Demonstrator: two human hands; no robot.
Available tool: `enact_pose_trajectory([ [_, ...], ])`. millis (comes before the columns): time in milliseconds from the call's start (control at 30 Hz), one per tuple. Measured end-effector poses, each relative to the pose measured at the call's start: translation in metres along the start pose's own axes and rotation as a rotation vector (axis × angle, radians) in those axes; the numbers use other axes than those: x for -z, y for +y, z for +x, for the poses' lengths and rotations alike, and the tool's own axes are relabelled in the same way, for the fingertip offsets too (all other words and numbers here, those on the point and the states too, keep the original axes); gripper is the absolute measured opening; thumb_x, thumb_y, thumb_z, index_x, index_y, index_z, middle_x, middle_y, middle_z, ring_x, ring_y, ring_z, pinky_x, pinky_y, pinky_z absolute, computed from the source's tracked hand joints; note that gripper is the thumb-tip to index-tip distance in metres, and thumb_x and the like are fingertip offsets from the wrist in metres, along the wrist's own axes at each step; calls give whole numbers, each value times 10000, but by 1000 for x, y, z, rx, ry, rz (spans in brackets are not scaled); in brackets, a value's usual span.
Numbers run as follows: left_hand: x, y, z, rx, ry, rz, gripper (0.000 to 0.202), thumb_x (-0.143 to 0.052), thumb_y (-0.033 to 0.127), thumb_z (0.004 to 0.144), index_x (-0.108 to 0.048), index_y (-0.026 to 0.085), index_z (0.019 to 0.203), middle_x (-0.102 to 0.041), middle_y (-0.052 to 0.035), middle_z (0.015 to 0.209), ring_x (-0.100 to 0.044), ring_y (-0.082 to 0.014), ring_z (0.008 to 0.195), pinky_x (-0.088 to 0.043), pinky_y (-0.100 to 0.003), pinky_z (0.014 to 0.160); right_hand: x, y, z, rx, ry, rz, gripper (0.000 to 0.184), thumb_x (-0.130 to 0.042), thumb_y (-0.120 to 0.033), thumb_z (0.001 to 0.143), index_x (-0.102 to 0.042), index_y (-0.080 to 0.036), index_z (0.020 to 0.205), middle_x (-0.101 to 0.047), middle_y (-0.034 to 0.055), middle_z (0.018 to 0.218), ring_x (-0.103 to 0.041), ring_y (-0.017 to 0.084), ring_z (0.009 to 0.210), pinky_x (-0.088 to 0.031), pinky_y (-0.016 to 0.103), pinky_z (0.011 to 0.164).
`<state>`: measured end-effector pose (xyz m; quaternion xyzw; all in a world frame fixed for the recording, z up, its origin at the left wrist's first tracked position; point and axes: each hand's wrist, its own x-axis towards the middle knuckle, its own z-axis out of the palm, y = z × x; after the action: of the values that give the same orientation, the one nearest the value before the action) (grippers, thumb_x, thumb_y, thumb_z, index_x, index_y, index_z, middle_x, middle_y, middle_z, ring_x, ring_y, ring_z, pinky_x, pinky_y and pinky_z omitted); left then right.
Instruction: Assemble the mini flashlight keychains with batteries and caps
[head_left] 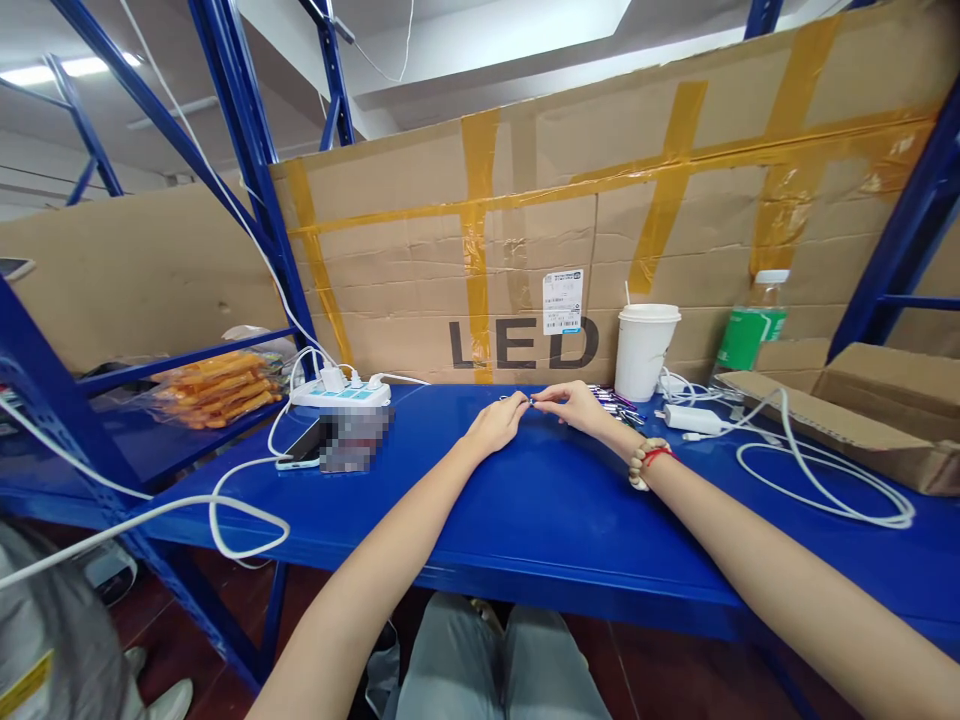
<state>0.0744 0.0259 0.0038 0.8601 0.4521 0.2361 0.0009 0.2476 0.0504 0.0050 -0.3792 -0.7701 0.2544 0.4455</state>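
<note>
Both my hands meet at the middle of the blue shelf top (540, 500), just in front of the cardboard wall. My left hand (498, 422) and my right hand (574, 404) each pinch an end of a small thin metallic item (531, 400), too small to name. Fingertips of the two hands almost touch. A pile of similar small dark and silver pieces (616, 402) lies just right of my right hand, by the cup. A bead bracelet with a red cord (646, 462) is on my right wrist.
A white lidded cup (645, 350) and a green bottle (750, 325) stand at the back right. A white charger with cable (817, 480) and an open cardboard box (862, 420) lie right. A power strip (341, 392), a phone (304, 452) and orange packets (214, 388) sit left.
</note>
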Motion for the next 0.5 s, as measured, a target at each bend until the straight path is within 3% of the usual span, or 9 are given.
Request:
enact_pose_trajectory([
  [167,-3,-2,2,-75,18,4,255,-255,290,934,-499,220,949,-623,-19,984,-586,-162,921,-445,-266,815,4,0,-1,-16,-9,14,385,-682,-456,588,-722,-118,767,-684,83,696,-549,121,501,-390,181,338],
  [500,-7,-3,2,-140,138,46,248,-272,254,933,-502,207,1014,-623,-35,1027,-594,-160,934,-456,-257,813,5,-4,-2,21,17,123,436,-709,-505,532,-692,-112,720,-577,41,705,-466,59,441,-353,188,337],
])
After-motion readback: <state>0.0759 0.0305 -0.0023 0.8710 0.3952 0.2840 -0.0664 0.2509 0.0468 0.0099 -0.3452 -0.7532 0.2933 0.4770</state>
